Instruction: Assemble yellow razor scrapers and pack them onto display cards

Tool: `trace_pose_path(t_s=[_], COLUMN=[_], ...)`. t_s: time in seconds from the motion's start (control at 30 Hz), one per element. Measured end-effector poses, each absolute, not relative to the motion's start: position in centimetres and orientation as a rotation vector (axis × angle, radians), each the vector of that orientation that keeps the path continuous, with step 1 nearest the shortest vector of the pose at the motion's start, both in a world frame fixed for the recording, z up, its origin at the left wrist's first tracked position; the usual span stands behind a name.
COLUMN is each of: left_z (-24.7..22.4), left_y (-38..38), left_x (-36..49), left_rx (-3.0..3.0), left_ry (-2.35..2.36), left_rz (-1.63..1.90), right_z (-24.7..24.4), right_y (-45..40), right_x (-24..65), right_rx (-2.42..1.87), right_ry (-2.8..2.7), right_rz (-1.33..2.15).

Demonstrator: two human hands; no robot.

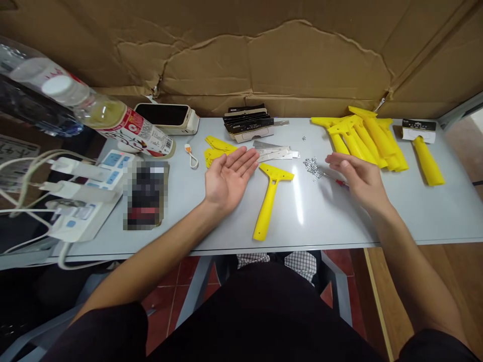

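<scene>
handle (267, 203) of yellow plastic, t-shaped, lies flat on the grey table (320, 221) between the two hands, its grip pointing toward 7 o'clock. take it as the middle of the clock, twelve being the cardboard (279, 70) behind.

at 10 the left hand (230, 176) is turned palm up, fingers stretched out and slightly spread, nothing in them. at 2 the right hand (358, 176) has its fingers extended and unclenched, just by a red-handled screwdriver (341, 183); from where i stand i cannot tell whether it touches it.

at 12 lie thin metal strips (277, 152); at 1, a cluster of small metal bits (311, 168). to handle these well, i'd judge, hold a strip by its flat faces, since the edges may be sharp, pick the bits up singly, and mind where the screwdriver tip points around that bare palm.

further out, more yellow handles (362, 136) are heaped at 2, and beyond them sits a carded yellow handle (428, 161).

as for writing, the black boxes (249, 125) near 11 carry pale print, too small to read. the bottle (132, 125) at 10 wears a red and white label with a barcode, its lettering illegible to me. the dark object (147, 196) at 9 is pixelated.
</scene>
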State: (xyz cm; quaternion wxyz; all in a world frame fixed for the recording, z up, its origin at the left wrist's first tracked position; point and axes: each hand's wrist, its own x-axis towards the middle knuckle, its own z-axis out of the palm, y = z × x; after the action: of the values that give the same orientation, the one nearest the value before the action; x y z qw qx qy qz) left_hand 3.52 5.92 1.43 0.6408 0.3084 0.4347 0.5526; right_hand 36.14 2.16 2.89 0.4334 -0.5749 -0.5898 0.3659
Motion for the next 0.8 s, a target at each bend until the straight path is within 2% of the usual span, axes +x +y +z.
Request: trace_pose_path(t_s=[0.1, 0.23, 0.37, 0.6, 0.8], left_z=[1.0, 0.8, 1.0, 0.9, 0.9], left_y=[5.7, 5.5, 5.5, 5.3, 5.3], left_x=[3.8, 4.2, 4.3, 4.2, 4.3], left_rx=[0.675, 0.601, 0.566, 0.656, 0.640], left_ry=[0.984, 0.973, 0.964, 0.965, 0.955], left_rz=[1.233, 1.216, 1.233, 1.225, 1.233], right_z=[3.7, 4.6, 3.5, 1.8, 1.8], right_y=[2.1, 2.3, 2.5, 2.5, 2.6], right_x=[35.1, 34.0, 33.2, 32.5, 32.3], right_rx=[-1.278, -1.234, -1.198, -1.238, -1.177], right_ry=[-1.202, -1.139, -1.095, -1.224, -1.119], right_rz=[1.218, 1.347, 1.464, 1.519, 1.553])
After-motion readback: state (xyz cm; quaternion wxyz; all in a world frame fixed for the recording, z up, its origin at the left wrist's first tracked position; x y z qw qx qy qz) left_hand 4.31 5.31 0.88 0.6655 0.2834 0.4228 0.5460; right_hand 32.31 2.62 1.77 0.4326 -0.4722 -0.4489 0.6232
